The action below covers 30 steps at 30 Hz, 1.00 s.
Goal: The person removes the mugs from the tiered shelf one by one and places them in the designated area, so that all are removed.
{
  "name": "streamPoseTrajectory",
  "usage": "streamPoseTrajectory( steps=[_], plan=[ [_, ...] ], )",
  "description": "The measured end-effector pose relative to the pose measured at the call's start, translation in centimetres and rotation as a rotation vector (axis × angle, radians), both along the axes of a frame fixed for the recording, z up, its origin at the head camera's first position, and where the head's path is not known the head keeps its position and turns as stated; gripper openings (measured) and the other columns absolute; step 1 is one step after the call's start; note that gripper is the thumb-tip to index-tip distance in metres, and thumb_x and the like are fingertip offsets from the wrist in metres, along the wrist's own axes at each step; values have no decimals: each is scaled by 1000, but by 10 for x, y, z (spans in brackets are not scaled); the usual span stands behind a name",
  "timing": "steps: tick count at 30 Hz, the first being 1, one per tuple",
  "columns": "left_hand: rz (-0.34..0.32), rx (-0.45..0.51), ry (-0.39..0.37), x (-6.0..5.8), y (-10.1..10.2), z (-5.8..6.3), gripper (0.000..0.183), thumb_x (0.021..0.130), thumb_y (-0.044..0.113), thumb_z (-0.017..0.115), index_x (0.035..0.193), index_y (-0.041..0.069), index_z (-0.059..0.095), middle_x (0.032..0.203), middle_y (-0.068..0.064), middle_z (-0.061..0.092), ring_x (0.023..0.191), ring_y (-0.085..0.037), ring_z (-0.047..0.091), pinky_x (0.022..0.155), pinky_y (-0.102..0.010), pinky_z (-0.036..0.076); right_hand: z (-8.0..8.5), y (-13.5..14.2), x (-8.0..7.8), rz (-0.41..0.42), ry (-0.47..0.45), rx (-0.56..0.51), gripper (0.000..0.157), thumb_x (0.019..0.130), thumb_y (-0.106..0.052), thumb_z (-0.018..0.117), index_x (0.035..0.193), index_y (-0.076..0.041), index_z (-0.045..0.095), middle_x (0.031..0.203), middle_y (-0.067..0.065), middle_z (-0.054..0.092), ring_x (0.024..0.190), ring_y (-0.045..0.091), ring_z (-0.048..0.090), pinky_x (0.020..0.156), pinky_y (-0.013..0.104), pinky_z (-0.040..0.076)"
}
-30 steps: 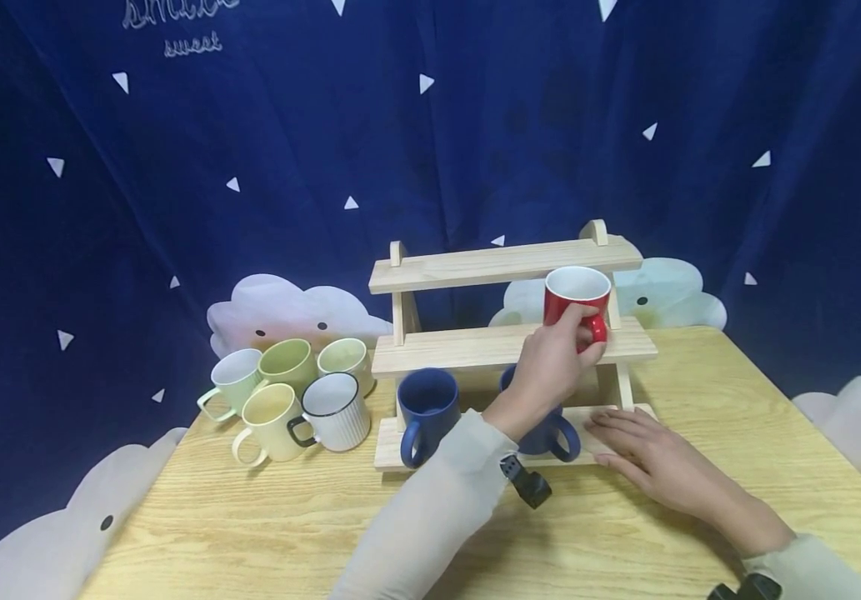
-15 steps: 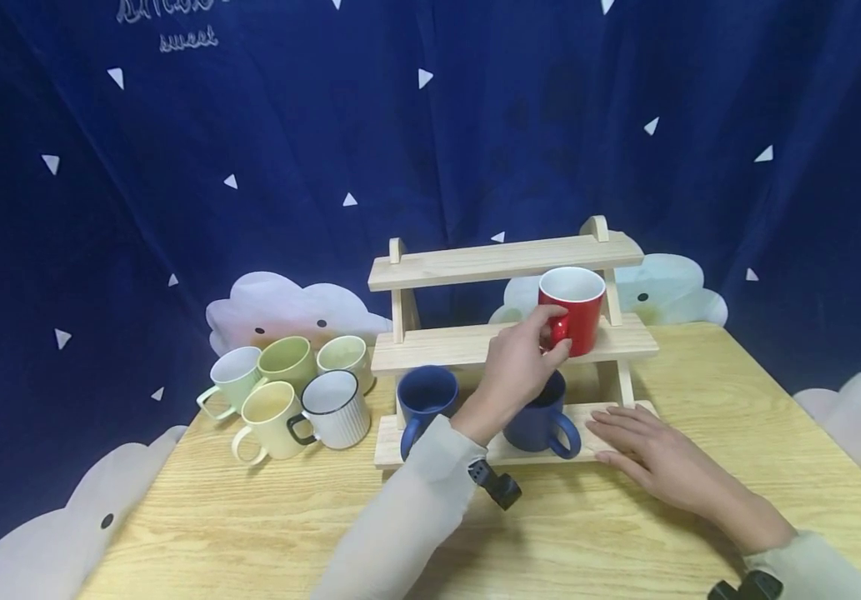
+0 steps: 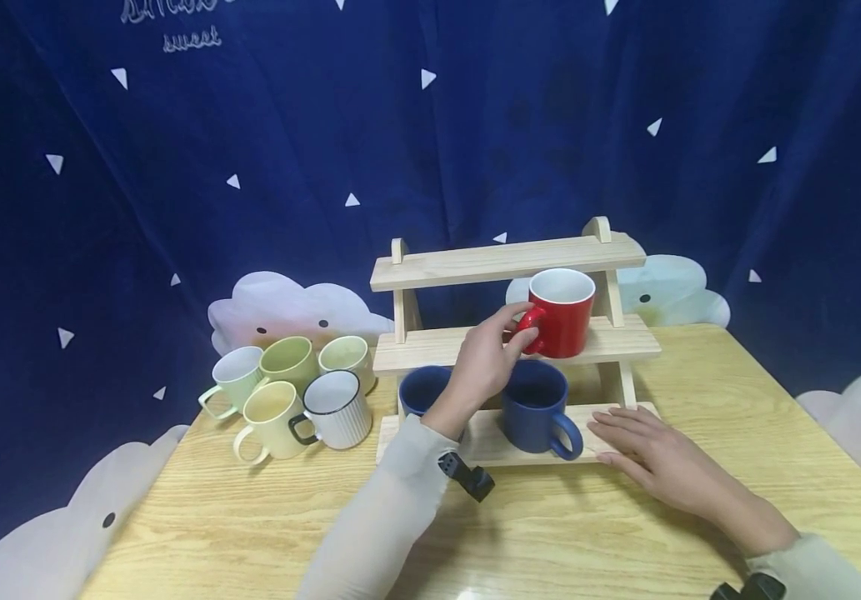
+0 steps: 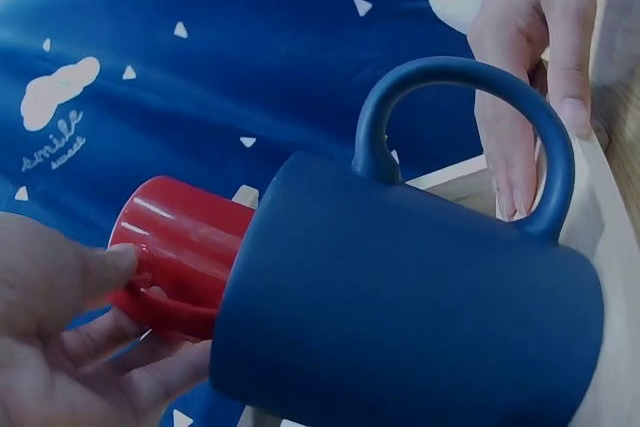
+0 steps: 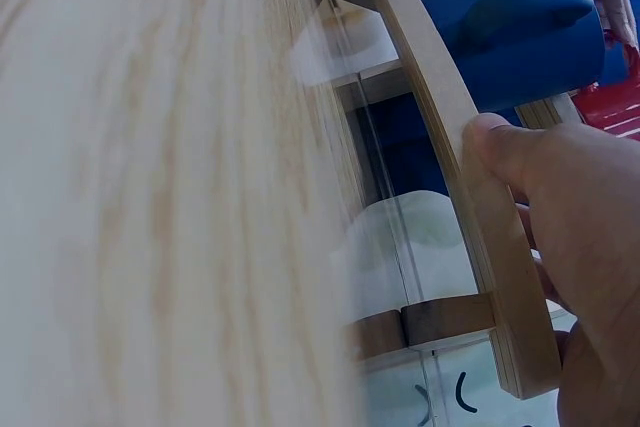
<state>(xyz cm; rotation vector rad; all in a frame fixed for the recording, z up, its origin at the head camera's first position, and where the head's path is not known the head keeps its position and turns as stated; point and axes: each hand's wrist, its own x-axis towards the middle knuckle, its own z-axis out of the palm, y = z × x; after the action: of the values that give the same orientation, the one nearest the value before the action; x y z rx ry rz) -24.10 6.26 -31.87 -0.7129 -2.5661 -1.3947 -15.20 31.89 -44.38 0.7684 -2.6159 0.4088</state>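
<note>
My left hand point(image 3: 481, 354) pinches the handle of a red mug point(image 3: 563, 321) with a white inside. The mug is upright at the right part of the wooden rack's middle shelf point(image 3: 438, 350); whether its base touches the board is unclear. My right hand point(image 3: 651, 454) rests on the right end of the bottom shelf point(image 3: 486, 446), fingers laid flat, thumb against the front edge point(image 5: 470, 182). Between the hands, a dark blue mug point(image 3: 535, 408) stands on that shelf, handle turned right. Another blue mug point(image 3: 421, 387) to its left is partly hidden by my left arm.
Several mugs stand grouped on the table left of the rack, among them a cream mug point(image 3: 274, 421), a white ribbed mug point(image 3: 343, 417) and an olive mug point(image 3: 289, 362). Above runs the rack's top shelf point(image 3: 505, 260). A blue curtain point(image 3: 310, 125) hangs behind.
My left hand has moved left, and the red mug has shifted slightly left and turned so its handle points left. More of the right blue mug shows. My right hand has stayed put.
</note>
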Motion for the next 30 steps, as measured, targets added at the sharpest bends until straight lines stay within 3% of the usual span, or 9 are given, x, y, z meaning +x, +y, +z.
streamPoseTrajectory(
  steps=[8,15,21,30],
  plan=[
    [58,94,-23,-5,-7,-3,30,95,15,65,123,6,65,105,-8,66,83,-16,67,70,-19,57,-1,0,-1,11,16,-10,41,93,-30,69,130,-14,64,131,1,62,125,31,51,113,43,30],
    [91,147,-18,-7,-16,-5,28,95,14,66,121,5,66,105,-8,68,79,-15,66,66,-21,57,0,0,0,9,17,-13,41,93,-30,69,130,-14,65,130,1,62,124,31,51,111,46,33],
    [92,183,13,-5,-25,-3,27,94,12,66,120,4,67,107,-9,69,84,-17,69,67,-21,58,-1,1,0,18,32,-15,41,92,-29,69,129,-13,65,130,2,62,124,31,52,112,45,32],
    [79,299,9,0,-44,9,37,91,7,68,128,7,65,112,-12,67,95,-19,66,75,-26,58,-2,1,-1,22,36,-9,41,92,-29,69,130,-13,64,130,2,62,124,31,51,113,43,30]
  ],
)
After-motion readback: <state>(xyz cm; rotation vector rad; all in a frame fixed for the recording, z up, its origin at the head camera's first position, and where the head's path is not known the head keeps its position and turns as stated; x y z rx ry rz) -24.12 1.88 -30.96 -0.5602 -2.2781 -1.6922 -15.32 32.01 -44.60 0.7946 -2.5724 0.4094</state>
